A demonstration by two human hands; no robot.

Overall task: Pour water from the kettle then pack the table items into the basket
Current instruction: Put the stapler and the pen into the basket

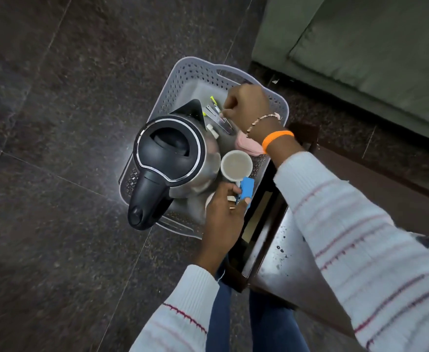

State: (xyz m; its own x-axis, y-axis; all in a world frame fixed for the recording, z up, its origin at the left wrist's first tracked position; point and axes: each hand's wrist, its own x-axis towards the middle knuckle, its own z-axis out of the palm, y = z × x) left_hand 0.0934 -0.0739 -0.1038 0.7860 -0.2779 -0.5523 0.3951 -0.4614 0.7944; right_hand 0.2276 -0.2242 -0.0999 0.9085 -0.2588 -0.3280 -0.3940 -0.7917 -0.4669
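Note:
A grey perforated basket point(190, 72) sits on the dark floor. Inside it stands a steel kettle point(169, 153) with a black lid and handle, beside a white cup point(236, 165). My left hand point(223, 212) is shut on a small blue object point(247, 189) at the basket's near edge, by the cup. My right hand point(249, 105) reaches into the far part of the basket, its fingers closed on thin metal utensils point(219, 118). A pink item point(249, 144) lies under my right wrist. Yellow-tipped bits point(213, 99) show near the kettle's spout.
A dark wooden table point(284, 250) with a wet, shiny top stands right of the basket, under my right arm. A green sofa point(360, 47) fills the upper right. Dark stone floor point(56, 123) spreads to the left.

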